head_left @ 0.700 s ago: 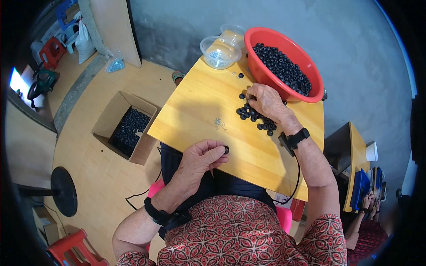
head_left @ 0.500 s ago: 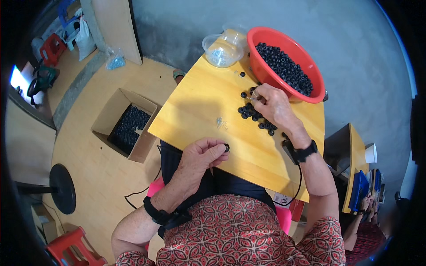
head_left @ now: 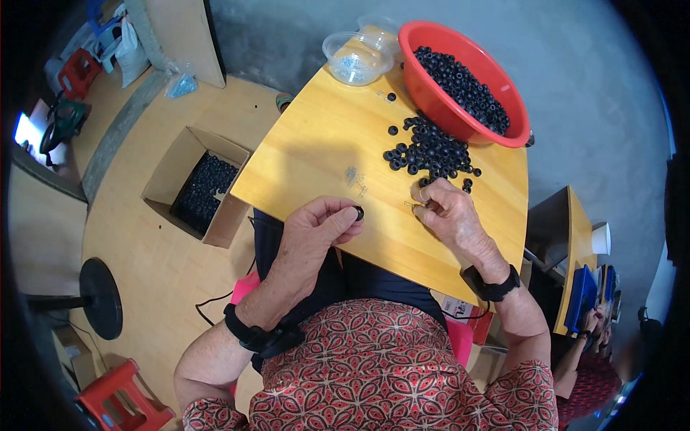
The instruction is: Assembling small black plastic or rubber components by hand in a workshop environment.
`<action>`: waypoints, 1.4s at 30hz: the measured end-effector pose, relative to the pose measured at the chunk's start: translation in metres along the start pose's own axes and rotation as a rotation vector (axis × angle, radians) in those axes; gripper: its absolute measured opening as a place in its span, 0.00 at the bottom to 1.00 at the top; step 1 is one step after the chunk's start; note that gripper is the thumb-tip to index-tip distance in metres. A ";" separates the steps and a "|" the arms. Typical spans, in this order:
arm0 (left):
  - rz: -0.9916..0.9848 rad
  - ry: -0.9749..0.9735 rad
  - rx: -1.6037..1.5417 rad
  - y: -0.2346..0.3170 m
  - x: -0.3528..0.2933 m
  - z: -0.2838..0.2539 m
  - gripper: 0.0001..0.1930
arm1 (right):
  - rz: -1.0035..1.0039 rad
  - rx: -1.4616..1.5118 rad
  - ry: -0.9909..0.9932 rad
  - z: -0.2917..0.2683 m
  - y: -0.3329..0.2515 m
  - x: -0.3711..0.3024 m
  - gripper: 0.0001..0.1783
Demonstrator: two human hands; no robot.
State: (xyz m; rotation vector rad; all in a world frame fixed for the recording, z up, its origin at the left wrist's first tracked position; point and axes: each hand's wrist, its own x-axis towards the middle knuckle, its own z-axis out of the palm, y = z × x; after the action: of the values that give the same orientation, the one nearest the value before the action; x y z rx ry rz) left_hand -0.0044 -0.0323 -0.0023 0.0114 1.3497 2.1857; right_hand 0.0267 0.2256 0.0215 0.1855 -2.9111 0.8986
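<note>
Left hand point(head_left: 316, 226) pinches 1 black ring point(head_left: 358, 212) at the yellow table point(head_left: 316, 154) edge; right hand point(head_left: 444, 212) fingers curl narrow over something tiny. Ring could slip off onto the lap

Small workshop: box of parts point(head_left: 203, 188)

The person wears a short-sleeved top in red with a repeating white and dark floral-geometric print, and dark trousers below it. Each wrist carries 1 black band: behind the left hand point(head_left: 316, 230) a wide strap with a bulky black module, behind the right hand point(head_left: 445, 215) a slimmer black strap. Both forearms are bare.
</note>
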 end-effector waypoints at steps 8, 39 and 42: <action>-0.025 0.005 -0.010 -0.001 0.003 -0.001 0.11 | 0.120 0.149 0.010 -0.004 0.001 -0.001 0.08; 0.109 -0.157 0.041 -0.005 -0.004 0.007 0.10 | -0.223 0.236 -0.090 -0.004 -0.078 0.006 0.07; 0.071 -0.186 0.002 -0.005 -0.004 0.006 0.10 | -0.228 0.259 -0.035 -0.003 -0.079 0.004 0.06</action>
State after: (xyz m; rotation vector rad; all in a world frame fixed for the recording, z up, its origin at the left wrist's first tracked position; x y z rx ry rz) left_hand 0.0030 -0.0276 -0.0018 0.2606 1.2641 2.1808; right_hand 0.0338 0.1622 0.0682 0.5434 -2.7196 1.2353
